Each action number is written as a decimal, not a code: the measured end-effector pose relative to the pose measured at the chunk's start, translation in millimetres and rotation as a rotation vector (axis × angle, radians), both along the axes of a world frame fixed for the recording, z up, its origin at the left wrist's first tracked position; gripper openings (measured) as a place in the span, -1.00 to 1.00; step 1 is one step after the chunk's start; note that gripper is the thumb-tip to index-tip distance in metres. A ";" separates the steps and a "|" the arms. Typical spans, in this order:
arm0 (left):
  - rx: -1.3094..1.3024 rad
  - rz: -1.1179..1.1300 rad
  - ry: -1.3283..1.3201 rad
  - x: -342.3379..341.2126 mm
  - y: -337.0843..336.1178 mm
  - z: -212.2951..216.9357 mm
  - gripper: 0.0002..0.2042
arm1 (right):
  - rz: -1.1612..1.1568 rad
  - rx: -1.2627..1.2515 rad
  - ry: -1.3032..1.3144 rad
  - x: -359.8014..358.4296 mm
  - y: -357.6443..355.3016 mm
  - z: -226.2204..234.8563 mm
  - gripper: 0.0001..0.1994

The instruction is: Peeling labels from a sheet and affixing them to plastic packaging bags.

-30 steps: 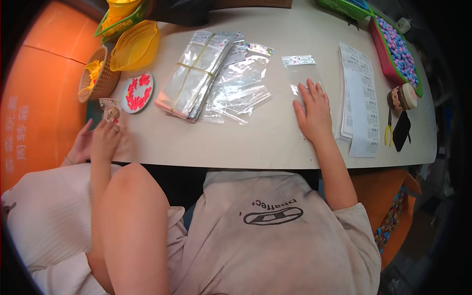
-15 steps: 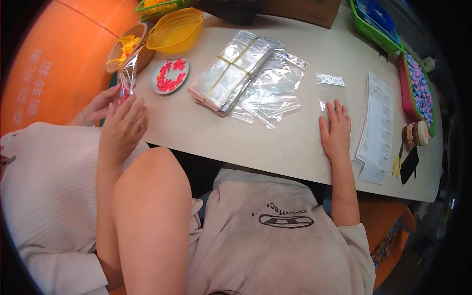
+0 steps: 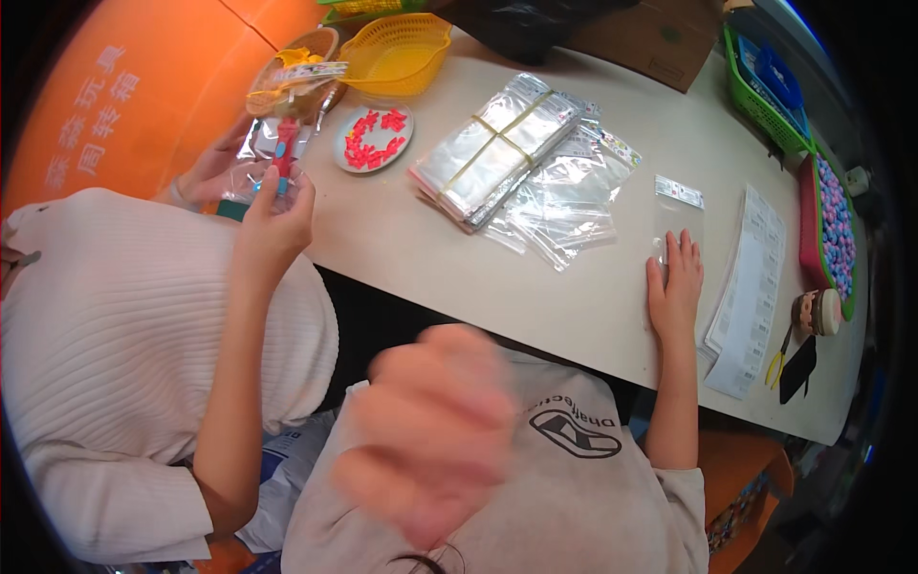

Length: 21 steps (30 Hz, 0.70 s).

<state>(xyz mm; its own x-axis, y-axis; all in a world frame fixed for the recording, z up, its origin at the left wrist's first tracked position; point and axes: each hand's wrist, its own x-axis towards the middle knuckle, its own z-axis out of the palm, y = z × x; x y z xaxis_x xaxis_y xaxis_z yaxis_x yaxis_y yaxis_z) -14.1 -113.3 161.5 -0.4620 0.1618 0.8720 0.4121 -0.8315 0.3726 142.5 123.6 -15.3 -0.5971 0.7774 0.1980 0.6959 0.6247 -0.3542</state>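
A single head-worn fisheye camera looks steeply down from above the person's chest onto the table (image 3: 459, 277). It sits close, edges bending toward the rim.

Under your right hand (image 3: 674, 287) lay a small bag (image 3: 677, 215) of clear, glossy plastic film on a smooth, matt table (image 3: 459, 277). The bundled bags (image 3: 497, 148) showed the same shiny film. The sheets (image 3: 751, 277) were matt paper; the yellow basket (image 3: 397, 48) was perforated plastic.
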 end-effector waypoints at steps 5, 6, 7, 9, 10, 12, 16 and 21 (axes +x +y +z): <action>-0.101 -0.772 0.173 2.0 4.5 -5.2 -0.48 | -0.002 -0.338 0.169 -14.4 -3.7 22.6 -0.46; -0.100 -0.770 0.174 0.4 6.1 -6.2 -0.48 | -0.020 -0.426 0.192 -15.6 -8.2 33.5 -0.45; -0.124 -0.769 0.179 -1.7 10.4 -7.2 -0.47 | -0.037 -0.515 0.215 -16.7 -11.5 38.6 -0.43; -0.170 -0.776 0.190 -3.1 16.1 -7.1 -0.46 | -0.046 -0.351 0.142 -13.4 -15.3 36.0 -0.43; -0.194 -0.777 0.196 -4.6 18.3 -6.5 -0.46 | -0.050 -0.191 0.067 -13.4 -16.8 33.1 -0.42; -0.247 -0.774 0.203 -2.6 13.1 -5.3 -0.45 | -0.047 -0.151 -0.005 -14.0 -18.2 22.5 -0.42; -0.344 -0.776 0.210 9.1 19.2 -8.1 -0.44 | -0.054 0.025 -0.151 -13.4 -25.7 -1.0 -0.41; -0.468 -0.765 0.222 5.9 15.8 -7.9 -0.41 | -0.030 0.011 -0.132 -14.0 -29.7 -0.2 -0.40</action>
<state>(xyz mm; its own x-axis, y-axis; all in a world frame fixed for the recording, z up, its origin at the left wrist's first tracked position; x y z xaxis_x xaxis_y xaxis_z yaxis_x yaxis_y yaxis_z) -8.1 -97.5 153.6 0.0856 0.7122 0.6967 -0.0853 -0.6915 0.7173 128.5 93.8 -15.5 -0.5951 0.7934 0.1276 0.7545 0.6063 -0.2514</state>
